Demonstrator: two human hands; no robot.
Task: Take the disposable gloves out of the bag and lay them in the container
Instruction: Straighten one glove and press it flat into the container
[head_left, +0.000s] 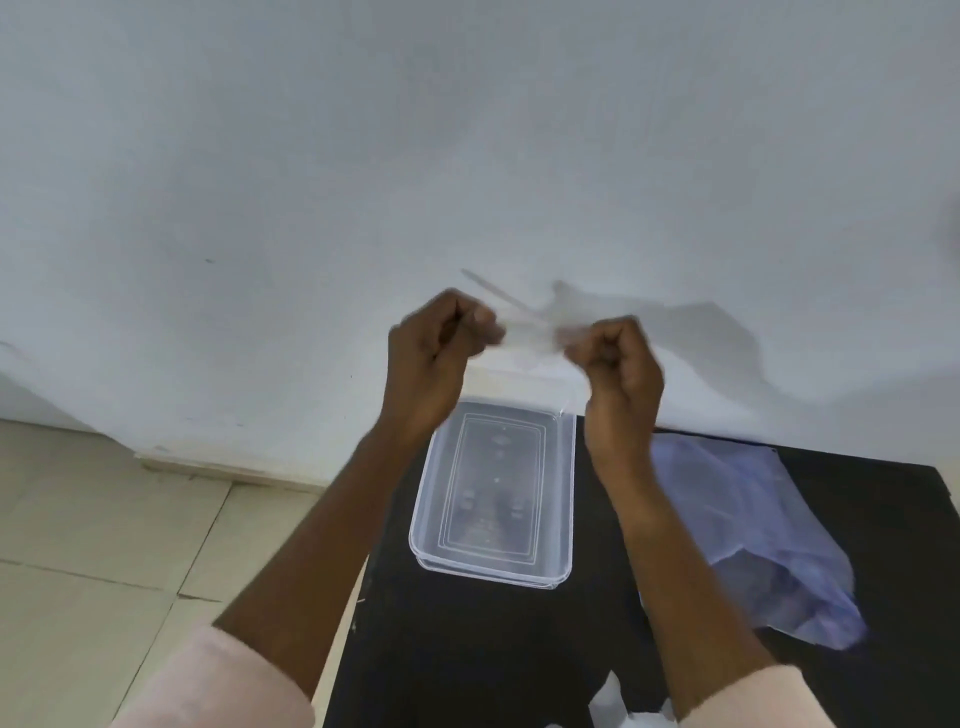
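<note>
Both my hands are raised above the far end of a clear rectangular plastic container (496, 564) that lies on a black table (467, 649). My left hand (436, 358) and my right hand (618, 364) are closed on a thin, see-through disposable glove (527, 325) stretched between them; it is blurred and hard to make out against the wall. A bluish translucent plastic bag (748, 530) lies flat on the table, right of the container. The container looks empty.
A white wall (467, 156) stands right behind the table. Beige floor tiles (104, 545) lie to the left of the table. Some white crumpled plastic (610, 701) shows at the table's near edge.
</note>
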